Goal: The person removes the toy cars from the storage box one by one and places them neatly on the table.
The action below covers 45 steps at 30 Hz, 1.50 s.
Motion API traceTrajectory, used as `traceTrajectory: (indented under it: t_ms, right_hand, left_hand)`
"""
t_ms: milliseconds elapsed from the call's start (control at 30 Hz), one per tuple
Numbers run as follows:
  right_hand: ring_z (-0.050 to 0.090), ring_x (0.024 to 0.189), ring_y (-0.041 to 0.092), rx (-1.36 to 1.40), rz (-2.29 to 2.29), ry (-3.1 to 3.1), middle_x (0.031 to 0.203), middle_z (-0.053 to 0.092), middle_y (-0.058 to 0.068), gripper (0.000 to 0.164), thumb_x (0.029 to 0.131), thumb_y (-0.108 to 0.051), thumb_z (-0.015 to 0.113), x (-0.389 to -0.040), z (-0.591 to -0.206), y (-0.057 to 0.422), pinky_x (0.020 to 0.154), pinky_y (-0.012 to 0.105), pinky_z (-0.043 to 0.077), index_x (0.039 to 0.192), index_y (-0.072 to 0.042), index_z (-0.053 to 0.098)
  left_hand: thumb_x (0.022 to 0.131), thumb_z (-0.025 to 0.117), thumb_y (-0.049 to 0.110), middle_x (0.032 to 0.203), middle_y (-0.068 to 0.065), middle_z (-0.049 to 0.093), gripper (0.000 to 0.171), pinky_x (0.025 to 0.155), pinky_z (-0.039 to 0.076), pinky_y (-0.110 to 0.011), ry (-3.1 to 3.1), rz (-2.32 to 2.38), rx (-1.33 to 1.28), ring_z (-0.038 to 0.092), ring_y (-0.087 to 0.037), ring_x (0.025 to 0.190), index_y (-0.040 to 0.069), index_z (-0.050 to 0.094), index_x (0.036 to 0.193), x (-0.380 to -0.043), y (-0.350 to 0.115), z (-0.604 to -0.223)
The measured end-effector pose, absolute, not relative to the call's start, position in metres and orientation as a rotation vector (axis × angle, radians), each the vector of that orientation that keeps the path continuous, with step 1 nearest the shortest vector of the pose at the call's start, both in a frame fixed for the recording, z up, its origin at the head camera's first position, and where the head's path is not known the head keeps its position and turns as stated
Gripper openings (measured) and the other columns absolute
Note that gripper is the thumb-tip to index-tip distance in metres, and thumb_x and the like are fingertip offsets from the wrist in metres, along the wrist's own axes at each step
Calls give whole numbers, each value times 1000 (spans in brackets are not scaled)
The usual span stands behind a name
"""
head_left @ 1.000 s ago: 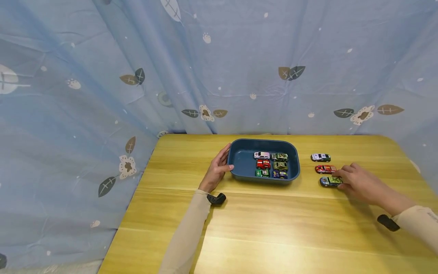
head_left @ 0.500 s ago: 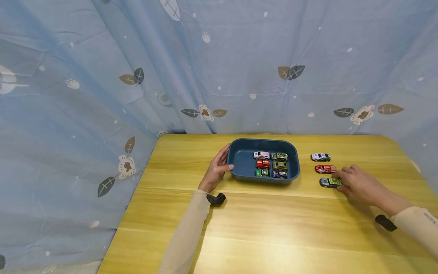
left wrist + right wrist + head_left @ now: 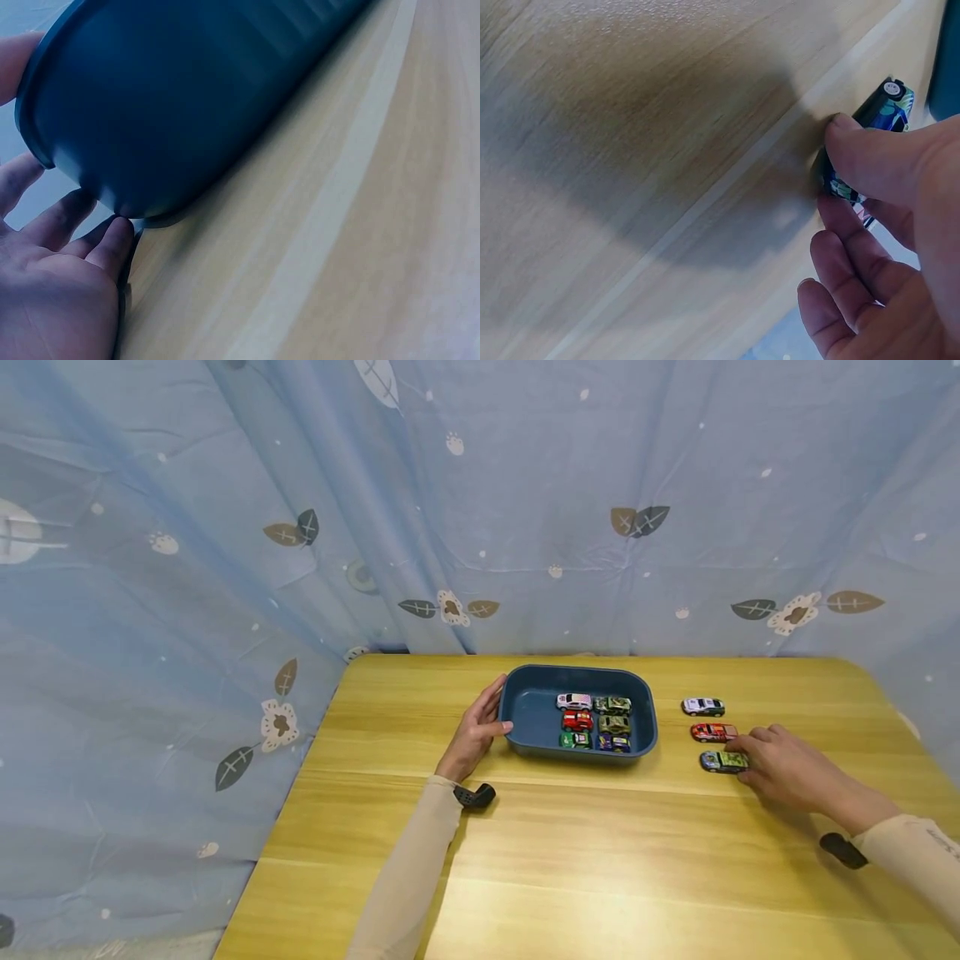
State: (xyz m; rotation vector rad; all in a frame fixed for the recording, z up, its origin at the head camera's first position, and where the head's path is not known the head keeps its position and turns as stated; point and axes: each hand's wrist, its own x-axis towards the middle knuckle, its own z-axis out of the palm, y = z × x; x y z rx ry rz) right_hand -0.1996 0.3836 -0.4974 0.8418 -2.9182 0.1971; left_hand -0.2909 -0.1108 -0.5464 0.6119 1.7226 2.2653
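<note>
On the left of the blue tray (image 3: 534, 746), my left hand (image 3: 474, 735) holds its end wall, thumb over the rim and fingers outside. The left wrist view shows those fingers (image 3: 112, 244) against the tray's outer wall. To the right of the tray, my right hand (image 3: 787, 768) pinches the rear end of a blue-and-green toy car (image 3: 722, 762) standing on the table. In the right wrist view, the thumb (image 3: 870, 154) lies along that car's side and partly covers it. A red toy car (image 3: 712, 732) and a white toy car (image 3: 702, 707) stand just beyond it.
Several toy cars stand in two columns in the tray's right half, among them a red one (image 3: 577, 721) and a camouflage one (image 3: 614, 724). A blue patterned curtain (image 3: 555, 510) hangs behind the wooden table (image 3: 585, 860).
My right wrist has shifted slightly left, while the fingers stay at the blue-and-green toy car. My left hand and the tray have kept their place.
</note>
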Motion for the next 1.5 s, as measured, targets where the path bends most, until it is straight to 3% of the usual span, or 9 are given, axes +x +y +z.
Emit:
traceTrajectory:
  t_ms: [267, 500, 633, 900, 1067, 1167, 1300, 1500]
  right_hand:
    - [67, 93, 39, 838, 223, -2922, 104, 74, 18, 46, 77, -16, 92, -198, -495, 382, 84, 60, 56, 116, 1, 75]
    - [65, 101, 39, 794, 311, -2946, 111, 74, 14, 62, 71, -21, 98, -200, -486, 381, 86, 61, 56, 123, -2, 72]
    - [64, 98, 34, 795, 344, -2868, 107, 75, 10, 60, 66, -20, 100, -204, -477, 378, 81, 57, 55, 117, -4, 74]
    - [60, 100, 42, 789, 360, -2666, 110, 67, 21, 57, 63, -13, 101, -228, -437, 358, 81, 60, 49, 112, -4, 74]
    - [56, 109, 45, 769, 406, -2646, 117, 64, 23, 49, 72, -16, 97, -247, -410, 330, 91, 64, 43, 113, -5, 74]
    - [51, 120, 50, 770, 435, -2688, 130, 60, 27, 48, 80, -21, 93, -261, -406, 308, 97, 68, 40, 120, -5, 72]
    - [42, 133, 55, 761, 470, -2764, 150, 49, 29, 48, 86, -29, 89, -280, -409, 280, 104, 74, 36, 124, -7, 71]
    - [36, 142, 58, 798, 620, -2865, 158, 42, 33, 40, 91, -31, 84, -306, -429, 251, 113, 76, 28, 121, -7, 75]
  left_hand:
    - [95, 59, -7, 177, -13, 21, 88, 132, 16, -58, 1717, 2262, 612, 17, -32, 165, 13, 21, 171, -291, -111, -547]
    - [95, 59, -6, 178, -10, 21, 89, 132, 15, -56, 1713, 2259, 607, 17, -30, 165, 11, 18, 172, -290, -111, -546]
    - [94, 59, -8, 177, -12, 21, 89, 133, 15, -55, 1701, 2268, 600, 17, -31, 165, 11, 20, 171, -289, -110, -546]
    - [94, 57, -10, 178, -15, 17, 89, 132, 13, -57, 1709, 2261, 613, 15, -34, 165, 8, 17, 171, -288, -111, -546]
    - [94, 59, -8, 177, -15, 22, 88, 132, 16, -57, 1711, 2271, 596, 19, -33, 165, 14, 23, 171, -289, -111, -546]
    - [94, 60, -8, 176, -14, 23, 88, 131, 17, -57, 1705, 2278, 590, 20, -33, 164, 15, 25, 171, -289, -112, -546]
    - [95, 61, -7, 177, -12, 22, 88, 132, 16, -56, 1723, 2266, 598, 18, -32, 165, 14, 23, 171, -290, -113, -546]
    - [95, 60, -7, 177, -13, 22, 88, 132, 17, -56, 1728, 2260, 604, 19, -32, 165, 12, 22, 171, -290, -110, -548]
